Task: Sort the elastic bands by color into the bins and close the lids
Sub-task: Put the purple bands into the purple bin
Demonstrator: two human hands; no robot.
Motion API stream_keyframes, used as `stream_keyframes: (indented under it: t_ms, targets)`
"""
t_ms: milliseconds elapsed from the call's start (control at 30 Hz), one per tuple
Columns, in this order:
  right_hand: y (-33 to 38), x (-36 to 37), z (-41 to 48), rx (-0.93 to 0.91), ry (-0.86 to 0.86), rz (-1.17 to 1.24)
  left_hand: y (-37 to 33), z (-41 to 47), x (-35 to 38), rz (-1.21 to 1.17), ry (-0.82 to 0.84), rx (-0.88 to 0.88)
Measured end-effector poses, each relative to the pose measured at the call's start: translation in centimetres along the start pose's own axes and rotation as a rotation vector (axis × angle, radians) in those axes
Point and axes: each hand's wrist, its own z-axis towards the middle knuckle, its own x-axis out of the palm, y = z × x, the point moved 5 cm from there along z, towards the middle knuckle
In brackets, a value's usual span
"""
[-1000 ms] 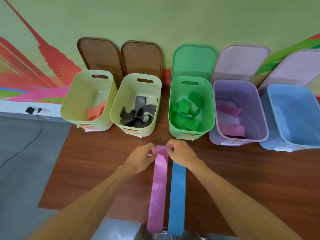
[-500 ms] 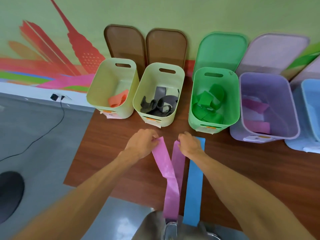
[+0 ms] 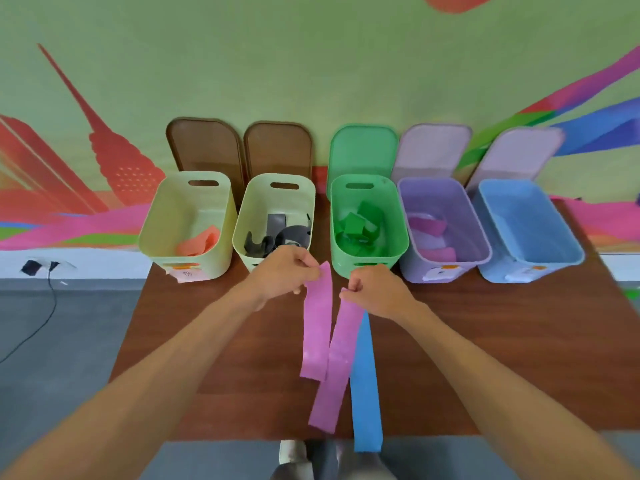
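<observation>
My left hand pinches the top of one pink elastic band, and my right hand pinches the top of a second pink band; both strips trail toward me over the brown table and cross near their lower ends. A blue band lies flat just right of them, its end over the table's front edge. Five open bins stand in a row behind: a pale yellow bin with orange bands, a pale yellow bin with grey bands, a green bin, a purple bin with pink bands, and a blue bin.
Five lids lean against the painted wall behind the bins: two brown lids, a green lid and two pale purple lids. A black cable and plug lie on the grey floor left of the table.
My hands have pulled apart, separating the pink bands into two strips. The camera has tilted up, so all five bins and more of the wall show.
</observation>
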Motion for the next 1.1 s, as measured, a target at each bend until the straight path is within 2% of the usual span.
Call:
stream_keyframes:
  t_ms: [200,367,600,700,933,1100]
  targets:
    - [-1.3,-5.4,-4.0,0.087,-0.14,0.036,-5.5,-0.1,1.1,-0.02,0.056,0.156]
    - [-2.9,-10.7,-6.1,0.143,-0.269,0.118,-11.8,0.4,3.1,0.023,0.039,0.316]
    - [-5.8,-20.4,-8.0,0.208,-0.615,0.295,-20.1,2.7,3.9,-0.077,-0.107,0.441]
    - [-7.8,-24.0,-7.4,0.192,-0.719,0.29,-23.3,3.8,4.2,-0.098,-0.18,0.463]
    - [-11.9,-28.6,-4.8,0.068,-0.728,0.263,-28.7,6.8,6.5,-0.156,-0.251,0.459]
    - [-15.2,-28.5,-2.3,0.003,-0.667,0.32,-29.1,9.6,8.5,-0.154,-0.32,0.38]
